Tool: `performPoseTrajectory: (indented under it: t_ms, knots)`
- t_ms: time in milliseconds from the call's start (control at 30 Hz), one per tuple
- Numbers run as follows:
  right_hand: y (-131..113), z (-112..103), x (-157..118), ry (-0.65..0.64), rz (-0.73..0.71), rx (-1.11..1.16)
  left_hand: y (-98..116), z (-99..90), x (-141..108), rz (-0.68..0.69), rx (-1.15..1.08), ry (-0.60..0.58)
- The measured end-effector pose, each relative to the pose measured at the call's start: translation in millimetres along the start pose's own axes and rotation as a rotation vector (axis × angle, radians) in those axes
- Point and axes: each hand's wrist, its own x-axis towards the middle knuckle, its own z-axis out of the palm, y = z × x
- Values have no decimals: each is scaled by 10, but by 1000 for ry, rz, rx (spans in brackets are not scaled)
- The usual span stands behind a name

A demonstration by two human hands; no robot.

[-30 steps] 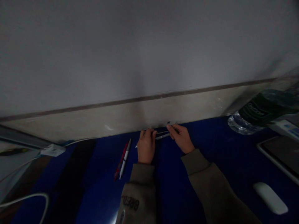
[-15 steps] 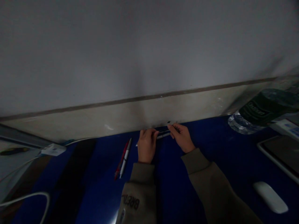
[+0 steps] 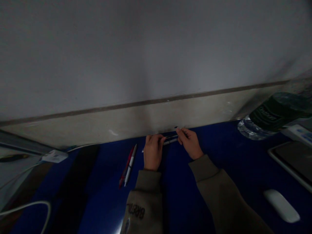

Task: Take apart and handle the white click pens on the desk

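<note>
My left hand (image 3: 153, 152) and my right hand (image 3: 190, 143) are close together near the wall, both with closed fingers. Between their fingertips runs a thin dark rod (image 3: 170, 136), pinched at its left by the left hand and at its right by the right hand; the dim picture hides its exact kind. Just below it a white pen (image 3: 171, 141) lies on the blue tabletop (image 3: 180, 185), partly covered by my left hand. To the left, a red pen (image 3: 126, 167) and another white pen (image 3: 131, 165) rest side by side.
A large water bottle (image 3: 275, 112) with a green label stands at the right by the wall. Near it are a grey-topped device (image 3: 292, 159) and a white mouse (image 3: 282, 205). A small white box (image 3: 55, 156) and a white cable (image 3: 46, 204) are at the left.
My right fingertips have shifted very slightly at the rod's right end. The left hand and the pens on the table are where they were.
</note>
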Motion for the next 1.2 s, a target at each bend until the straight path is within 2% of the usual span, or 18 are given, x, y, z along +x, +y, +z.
performPoseTrajectory:
  t_ms: [167,367,533,767,867,967,1067,1200]
  knots:
    - [38,-10,11,-2,13,30,11,-2,-4,-4,-35,-7]
    - [45,-4,13,-10,18,68,18,-12,8,94,-18,-50]
    - [54,10,25,-30,-2,130,-25,9,14,107,-26,-9]
    - [43,31,36,-73,48,306,-45,18,6,77,25,21]
    - [30,34,29,-73,56,311,-44,22,-29,35,162,62]
    - [18,29,25,-62,47,316,-31,24,-68,-79,252,110]
    - [7,24,20,-69,36,324,-11,17,-68,-185,174,132]
    - [-9,24,12,-77,37,308,-36,2,-18,-186,55,178]
